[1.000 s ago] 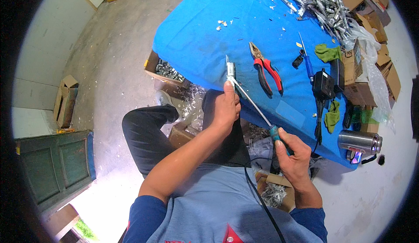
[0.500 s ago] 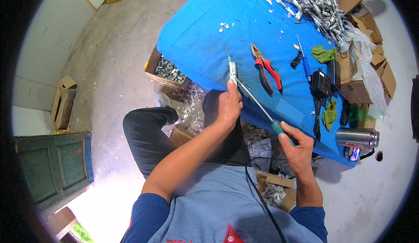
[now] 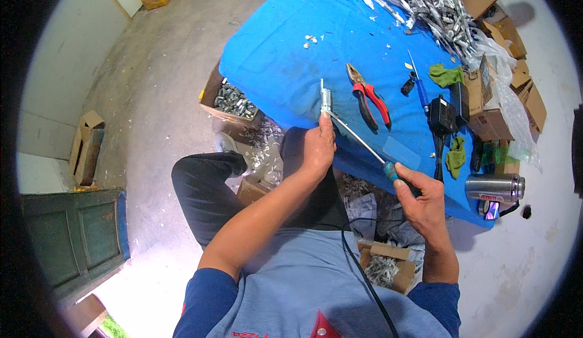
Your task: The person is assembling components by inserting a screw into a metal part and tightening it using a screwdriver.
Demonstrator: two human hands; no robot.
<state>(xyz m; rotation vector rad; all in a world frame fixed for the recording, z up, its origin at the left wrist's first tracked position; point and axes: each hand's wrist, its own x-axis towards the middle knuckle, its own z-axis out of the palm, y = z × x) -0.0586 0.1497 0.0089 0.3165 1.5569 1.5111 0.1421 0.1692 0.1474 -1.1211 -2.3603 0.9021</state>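
Note:
My left hand (image 3: 319,147) is closed on a small white and silver part (image 3: 326,99) with a thin prong at its far end, at the near edge of the blue-covered table. The thumb presses on the part's near end. In my right hand (image 3: 422,201) is a screwdriver (image 3: 358,138), gripped by its teal handle. Its long metal shaft slants up to the left, and the tip meets the part just beyond my left thumb. A pair of pliers (image 3: 369,98) with red and black handles lies on the blue cloth (image 3: 273,53), right of the part.
Silvery strips (image 3: 428,10) are heaped at the far right. Along the right side lie a blue-handled screwdriver (image 3: 419,86), a black adapter (image 3: 442,116), green cloths (image 3: 455,156) and a steel flask (image 3: 495,186). Left of the table stands a box (image 3: 209,95) of small metal pieces.
My right hand has shifted slightly right and down with the screwdriver. The left hand stays nearly in place on the part.

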